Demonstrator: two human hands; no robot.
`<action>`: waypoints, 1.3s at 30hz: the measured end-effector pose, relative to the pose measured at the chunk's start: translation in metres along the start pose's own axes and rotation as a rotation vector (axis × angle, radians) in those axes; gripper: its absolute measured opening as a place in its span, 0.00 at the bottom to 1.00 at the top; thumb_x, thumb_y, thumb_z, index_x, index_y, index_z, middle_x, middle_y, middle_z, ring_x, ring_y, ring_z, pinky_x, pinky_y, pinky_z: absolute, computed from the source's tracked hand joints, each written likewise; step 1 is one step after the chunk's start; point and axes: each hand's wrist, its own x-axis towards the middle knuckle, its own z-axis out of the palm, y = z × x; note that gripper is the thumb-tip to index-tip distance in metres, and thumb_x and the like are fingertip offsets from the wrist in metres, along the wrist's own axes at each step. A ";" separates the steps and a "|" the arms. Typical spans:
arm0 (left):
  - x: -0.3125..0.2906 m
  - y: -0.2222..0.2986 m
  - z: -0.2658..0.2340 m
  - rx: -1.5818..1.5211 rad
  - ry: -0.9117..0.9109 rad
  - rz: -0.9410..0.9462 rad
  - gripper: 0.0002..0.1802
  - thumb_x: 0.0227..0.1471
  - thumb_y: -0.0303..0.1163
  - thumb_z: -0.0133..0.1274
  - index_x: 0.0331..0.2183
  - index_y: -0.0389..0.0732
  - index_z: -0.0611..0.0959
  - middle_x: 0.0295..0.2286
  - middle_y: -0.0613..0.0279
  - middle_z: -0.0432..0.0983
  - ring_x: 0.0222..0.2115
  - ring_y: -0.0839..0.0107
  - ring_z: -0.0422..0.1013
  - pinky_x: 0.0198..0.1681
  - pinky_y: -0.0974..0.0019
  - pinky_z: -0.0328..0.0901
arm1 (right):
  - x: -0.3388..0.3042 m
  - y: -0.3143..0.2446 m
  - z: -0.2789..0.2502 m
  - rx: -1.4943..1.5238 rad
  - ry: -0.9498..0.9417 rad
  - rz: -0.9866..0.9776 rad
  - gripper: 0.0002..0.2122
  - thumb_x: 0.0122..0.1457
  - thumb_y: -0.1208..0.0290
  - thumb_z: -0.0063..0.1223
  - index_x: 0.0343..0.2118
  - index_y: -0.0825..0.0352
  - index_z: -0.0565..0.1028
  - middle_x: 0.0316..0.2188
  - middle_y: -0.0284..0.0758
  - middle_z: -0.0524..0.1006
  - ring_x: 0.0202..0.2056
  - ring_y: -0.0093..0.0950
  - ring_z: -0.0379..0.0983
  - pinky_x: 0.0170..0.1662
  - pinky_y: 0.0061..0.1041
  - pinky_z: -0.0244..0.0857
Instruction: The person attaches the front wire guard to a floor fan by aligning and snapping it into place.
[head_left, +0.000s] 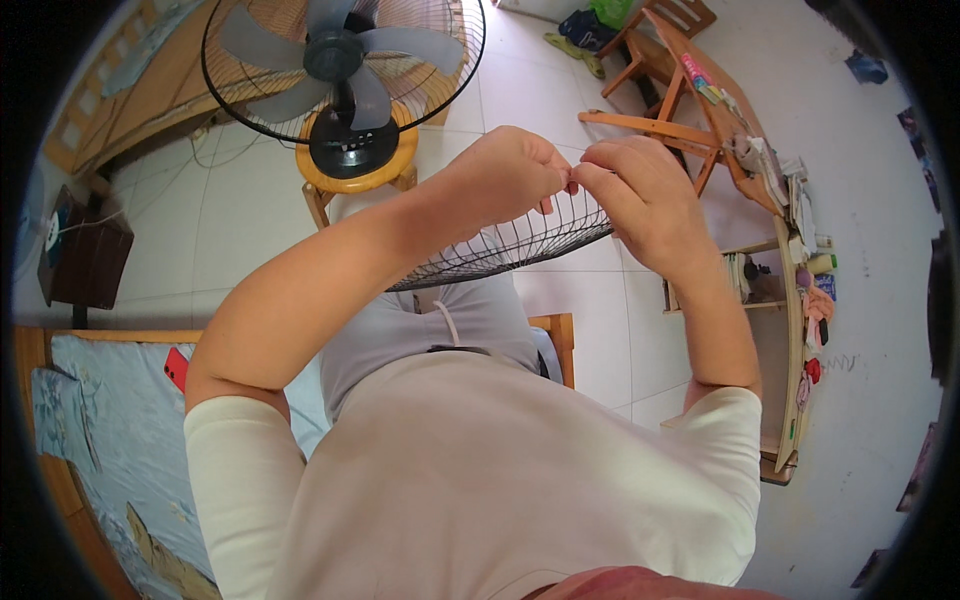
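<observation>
Pale, glossy floor tiles (592, 335) spread beneath a round, yellow wooden stool (404, 160); on it stands a fan (333, 57) with smooth grey blades; above the person's lap is a curved black wire grille (515, 255), its thin ribs held at the upper edge by left hand (515, 172) and right hand (645, 200), fingertips narrowly pinched, nearly meeting.

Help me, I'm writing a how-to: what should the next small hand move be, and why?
Perhaps hold the left hand steady and ease the right hand slightly aside: they meet beside the wire grille, so whatever lies between them is hidden.
</observation>
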 end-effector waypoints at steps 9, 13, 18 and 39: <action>-0.005 0.017 -0.002 -0.067 -0.018 -0.105 0.12 0.49 0.34 0.47 0.29 0.37 0.80 0.20 0.68 0.71 0.18 0.82 0.64 0.22 0.79 0.59 | 0.015 0.021 -0.008 -0.253 -0.085 -0.364 0.09 0.41 0.72 0.49 0.28 0.67 0.70 0.23 0.31 0.64 0.28 0.27 0.64 0.33 0.27 0.58; -0.002 0.012 -0.004 -0.143 -0.044 -0.045 0.13 0.50 0.35 0.47 0.32 0.36 0.79 0.26 0.68 0.72 0.23 0.82 0.64 0.24 0.79 0.61 | 0.016 0.017 -0.004 -0.291 -0.044 -0.245 0.07 0.42 0.70 0.48 0.25 0.65 0.69 0.21 0.30 0.62 0.26 0.27 0.61 0.31 0.26 0.54; 0.002 0.004 0.004 -0.305 -0.002 0.056 0.18 0.53 0.37 0.46 0.42 0.35 0.76 0.35 0.68 0.70 0.32 0.80 0.63 0.25 0.77 0.64 | 0.009 0.011 0.021 -0.299 0.162 0.063 0.06 0.42 0.72 0.51 0.24 0.64 0.68 0.21 0.31 0.64 0.26 0.29 0.62 0.31 0.28 0.54; 0.032 -0.061 0.070 -0.381 0.376 0.463 0.13 0.52 0.26 0.47 0.40 0.32 0.76 0.27 0.64 0.68 0.27 0.77 0.64 0.31 0.74 0.61 | -0.042 0.006 0.043 0.084 0.363 0.403 0.09 0.46 0.79 0.52 0.33 0.64 0.74 0.25 0.32 0.72 0.26 0.28 0.68 0.24 0.24 0.59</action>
